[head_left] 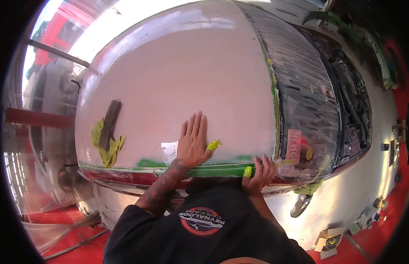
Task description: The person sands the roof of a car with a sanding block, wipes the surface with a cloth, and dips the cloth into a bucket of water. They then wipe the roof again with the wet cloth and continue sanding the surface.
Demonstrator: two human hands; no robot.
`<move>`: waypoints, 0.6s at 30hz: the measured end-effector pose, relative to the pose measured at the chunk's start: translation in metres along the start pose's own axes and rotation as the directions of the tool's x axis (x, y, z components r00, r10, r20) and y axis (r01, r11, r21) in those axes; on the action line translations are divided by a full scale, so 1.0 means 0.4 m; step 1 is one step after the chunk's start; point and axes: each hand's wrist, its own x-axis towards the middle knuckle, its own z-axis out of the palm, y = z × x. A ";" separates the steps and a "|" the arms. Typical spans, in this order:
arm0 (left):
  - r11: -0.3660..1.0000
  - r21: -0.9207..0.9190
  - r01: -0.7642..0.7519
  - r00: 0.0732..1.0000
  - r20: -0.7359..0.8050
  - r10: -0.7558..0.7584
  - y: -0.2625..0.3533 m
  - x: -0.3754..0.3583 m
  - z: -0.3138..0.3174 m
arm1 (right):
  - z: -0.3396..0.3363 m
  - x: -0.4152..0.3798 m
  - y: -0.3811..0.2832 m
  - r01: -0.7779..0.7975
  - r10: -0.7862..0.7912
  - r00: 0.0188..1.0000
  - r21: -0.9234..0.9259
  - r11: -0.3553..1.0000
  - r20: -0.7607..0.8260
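A car roof (169,79) coated in dull pinkish primer fills the middle of the view, with a green strip (222,170) along its near edge. My left hand (194,140) lies flat on the primer, fingers stretched out, yellow-green tape round its thumb. At the near edge, further right, my right hand (260,175) rests on the green strip with its fingers apart; its thumb is taped too. Neither hand holds anything. A dark sanding block (109,125) lies on a yellow-green cloth (108,152) on the roof, to the left of my left hand.
Right of the roof is a dusty windshield (301,97) with a pink sticker (294,146), then the open engine bay (352,101). A side mirror (301,205) juts out below. An open cardboard box (328,241) stands on the floor; plastic sheeting hangs at the left.
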 end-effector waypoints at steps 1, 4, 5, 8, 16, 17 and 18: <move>1.000 -0.008 0.017 1.000 0.014 -0.016 0.004 -0.046 0.000 | -0.002 0.000 -0.003 -0.005 0.005 1.000 -0.001 1.000 0.002; 0.999 -0.001 0.048 0.998 0.036 -0.048 -0.018 -0.077 -0.009 | 0.000 0.004 -0.001 -0.002 0.002 1.000 -0.006 1.000 0.007; 0.999 0.004 0.054 0.998 0.028 -0.054 -0.031 -0.060 -0.015 | -0.001 0.000 0.000 0.001 -0.001 1.000 -0.009 1.000 0.012; 0.996 0.043 0.084 0.996 0.007 -0.084 -0.094 0.046 -0.024 | -0.004 0.003 -0.001 0.018 -0.018 1.000 0.004 1.000 0.019; 0.968 0.096 0.232 0.973 -0.036 -0.230 -0.338 0.485 -0.034 | 0.006 -0.012 0.019 0.031 -0.030 0.998 -0.027 0.999 0.047; 0.962 0.096 0.257 0.966 -0.038 -0.254 -0.371 0.547 -0.034 | 0.006 -0.012 0.019 0.031 -0.029 0.998 -0.034 0.999 0.050; 0.955 0.088 0.282 0.959 -0.036 -0.280 -0.400 0.609 -0.037 | 0.006 -0.011 0.021 0.034 -0.032 0.998 -0.041 0.999 0.053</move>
